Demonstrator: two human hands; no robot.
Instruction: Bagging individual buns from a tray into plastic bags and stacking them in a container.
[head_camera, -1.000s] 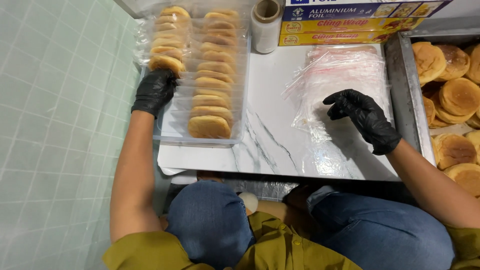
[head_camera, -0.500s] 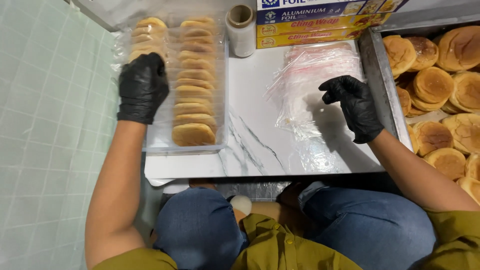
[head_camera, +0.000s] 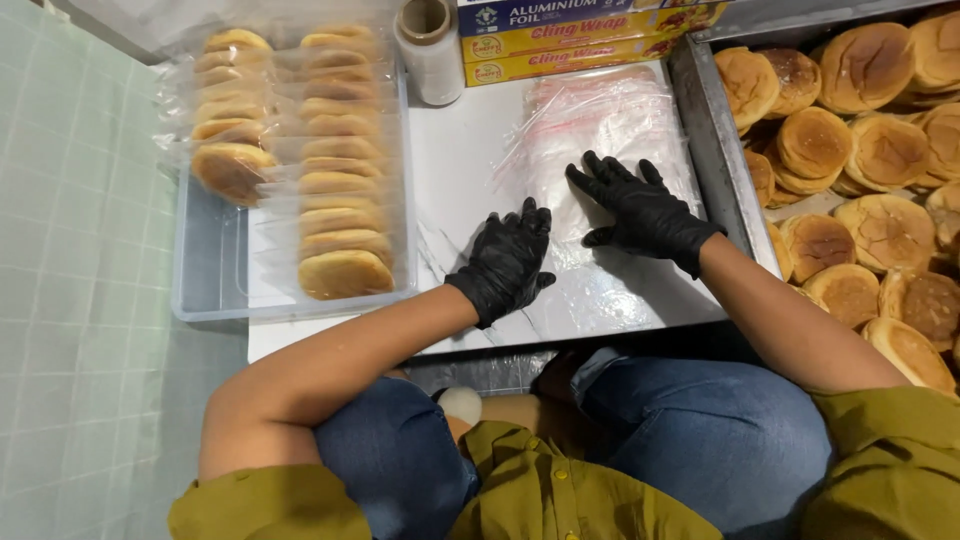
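Pale green tiles fill the left of the frame beside a white marble-look board (head_camera: 470, 180). At upper left, a clear tray (head_camera: 205, 290) holds rows of bagged buns (head_camera: 340, 190). Centre frame, the black-gloved left hand (head_camera: 508, 262) and right hand (head_camera: 640, 208) lie flat, fingers spread, slightly apart, on a stack of clear plastic bags (head_camera: 600, 120). At right, a metal tray (head_camera: 715, 150) is heaped with loose buns (head_camera: 860, 150).

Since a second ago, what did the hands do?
The left hand left the tray of wrapped buns and moved right to the clear plastic bags, beside the right hand, which stayed there. Both now rest flat, gripping nothing. The tray stayed put.
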